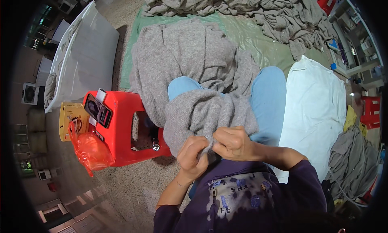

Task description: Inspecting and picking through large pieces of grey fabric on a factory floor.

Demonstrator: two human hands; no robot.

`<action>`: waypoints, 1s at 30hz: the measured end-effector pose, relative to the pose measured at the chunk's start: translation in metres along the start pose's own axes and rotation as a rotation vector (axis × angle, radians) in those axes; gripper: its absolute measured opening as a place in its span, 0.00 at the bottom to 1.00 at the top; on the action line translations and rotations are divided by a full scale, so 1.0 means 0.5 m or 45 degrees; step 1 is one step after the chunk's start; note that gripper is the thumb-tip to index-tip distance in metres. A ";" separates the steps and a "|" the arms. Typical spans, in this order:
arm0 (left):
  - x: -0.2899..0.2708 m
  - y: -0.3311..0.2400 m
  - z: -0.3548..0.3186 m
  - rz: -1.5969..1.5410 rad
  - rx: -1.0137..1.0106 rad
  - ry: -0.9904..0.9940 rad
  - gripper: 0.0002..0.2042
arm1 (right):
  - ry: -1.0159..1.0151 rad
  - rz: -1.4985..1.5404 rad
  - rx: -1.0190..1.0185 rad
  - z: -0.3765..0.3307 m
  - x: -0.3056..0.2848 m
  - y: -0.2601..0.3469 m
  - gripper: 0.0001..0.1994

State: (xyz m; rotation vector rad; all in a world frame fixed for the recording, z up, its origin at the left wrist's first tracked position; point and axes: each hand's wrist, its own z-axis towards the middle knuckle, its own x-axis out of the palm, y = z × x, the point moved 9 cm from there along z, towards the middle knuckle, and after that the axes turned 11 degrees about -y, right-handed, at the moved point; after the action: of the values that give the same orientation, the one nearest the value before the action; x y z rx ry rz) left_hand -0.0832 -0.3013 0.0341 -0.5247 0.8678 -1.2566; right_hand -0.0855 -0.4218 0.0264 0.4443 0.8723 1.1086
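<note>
Green ground sheet: it covered the floor ahead of the seated person, who wore a purple shirt and blue trousers. Grey heap: crumpled knitted fabric stretched along the sheet's far part. White bin: it stood to the person's left, well apart from the hands. Grey pile: a broad mass of knit lay just beyond the knees. White cover: wrinkled, it spread beside the right leg. Red stool: it stood near the left knee.

Lap cloth: grey and knitted, it lay in folds across the lap, its near edge gathered up toward the body; from where I stood I could not tell whether it joined the pile. Red plastic bag and yellow box: both were beside the stool's left side. Left hand and right hand: close side by side, knuckles upward, each had its fingers curled and clamped on the near edge of the lap cloth. Phone: it sat at a slant on the stool, screen lit.
</note>
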 end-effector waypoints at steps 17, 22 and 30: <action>0.045 0.138 -0.038 -0.706 -1.000 0.052 0.11 | -0.216 -0.288 -0.430 -0.009 -0.022 0.013 0.10; 0.032 0.105 -0.019 -0.398 -0.658 0.002 0.09 | -0.182 -0.353 -0.568 -0.010 -0.020 0.025 0.06; 0.035 0.137 -0.044 -0.487 -0.896 -0.230 0.05 | -0.231 -0.324 -0.513 -0.013 -0.018 0.021 0.05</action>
State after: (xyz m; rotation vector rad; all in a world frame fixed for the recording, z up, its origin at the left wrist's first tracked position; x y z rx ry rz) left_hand -0.0587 -0.2979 -0.0357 -1.3969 1.0812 -1.1955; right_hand -0.0985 -0.4261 0.0334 0.0921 0.5115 0.9609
